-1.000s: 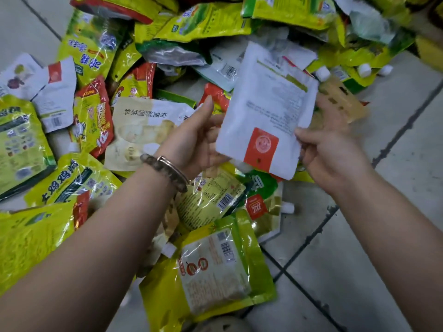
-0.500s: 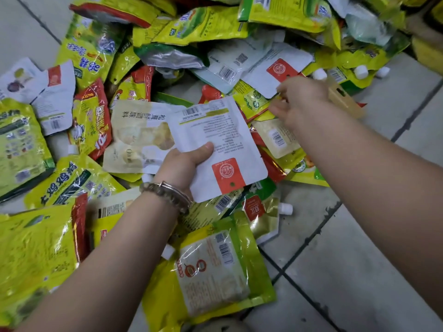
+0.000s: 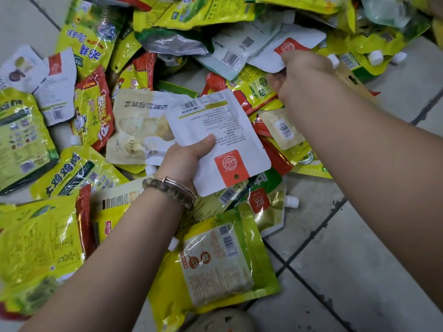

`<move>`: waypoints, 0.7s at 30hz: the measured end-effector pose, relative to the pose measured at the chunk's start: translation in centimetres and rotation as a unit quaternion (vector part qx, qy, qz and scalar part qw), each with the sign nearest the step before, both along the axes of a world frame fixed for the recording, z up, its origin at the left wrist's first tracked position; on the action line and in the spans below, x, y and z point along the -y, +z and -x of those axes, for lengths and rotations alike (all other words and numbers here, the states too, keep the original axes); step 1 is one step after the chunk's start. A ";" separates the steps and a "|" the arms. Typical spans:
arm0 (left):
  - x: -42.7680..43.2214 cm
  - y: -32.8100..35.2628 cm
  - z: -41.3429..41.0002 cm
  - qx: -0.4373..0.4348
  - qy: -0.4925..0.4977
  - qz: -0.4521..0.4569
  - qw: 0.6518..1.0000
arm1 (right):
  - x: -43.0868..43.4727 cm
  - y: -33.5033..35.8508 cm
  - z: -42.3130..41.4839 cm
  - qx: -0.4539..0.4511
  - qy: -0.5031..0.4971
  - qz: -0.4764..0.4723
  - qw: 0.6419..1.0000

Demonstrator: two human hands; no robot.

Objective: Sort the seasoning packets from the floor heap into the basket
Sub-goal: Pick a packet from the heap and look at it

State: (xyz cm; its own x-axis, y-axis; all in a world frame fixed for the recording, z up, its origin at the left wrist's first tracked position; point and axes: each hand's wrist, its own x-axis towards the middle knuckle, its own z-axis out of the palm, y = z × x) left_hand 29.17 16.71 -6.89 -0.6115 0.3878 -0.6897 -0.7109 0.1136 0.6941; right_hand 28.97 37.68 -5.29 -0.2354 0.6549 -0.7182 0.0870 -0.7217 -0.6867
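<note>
Seasoning packets (image 3: 84, 44) heaped on tiled floor (image 3: 359, 271): glossy yellow-green pouches, many cut off by the frame. Left hand (image 3: 184, 156) pinches flat white packet (image 3: 230, 130), thumb on top. Right hand (image 3: 306, 77) curled at second white packet (image 3: 263, 56); fingertips hidden, hold unclear.

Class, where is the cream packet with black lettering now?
Head view, left of centre: the cream packet lies on the heap, partly hidden by the white packet held by the left hand.

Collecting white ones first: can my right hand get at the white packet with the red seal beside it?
Likely yes. The right hand is at the edge of the white packet, which lies on top of the heap. Whether the fingers grip it is unclear.
</note>
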 end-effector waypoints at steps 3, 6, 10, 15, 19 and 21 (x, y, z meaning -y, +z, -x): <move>-0.2 0.2 0.0 -0.009 -0.001 0.014 1.000 | -0.2 0.5 0.0 0.007 0.006 -0.024 1.000; -0.1 0.3 0.1 -0.014 0.004 0.015 1.000 | -0.3 1.1 -0.9 0.007 0.057 -0.104 0.993; 0.5 0.6 0.0 -0.022 0.000 0.018 1.000 | 0.1 1.4 -5.4 0.002 0.048 -0.201 0.978; 1.1 0.4 -0.5 -0.042 -0.007 0.011 0.999 | -1.2 3.0 -13.9 -0.114 0.132 -0.162 0.971; 1.0 0.5 -0.7 -0.023 -0.053 -0.017 0.998 | -2.2 4.2 -16.5 -0.208 0.311 -0.078 0.924; 0.6 1.0 -0.8 0.006 -0.097 -0.039 0.994 | -2.4 3.8 -15.7 -0.176 0.403 -0.071 0.895</move>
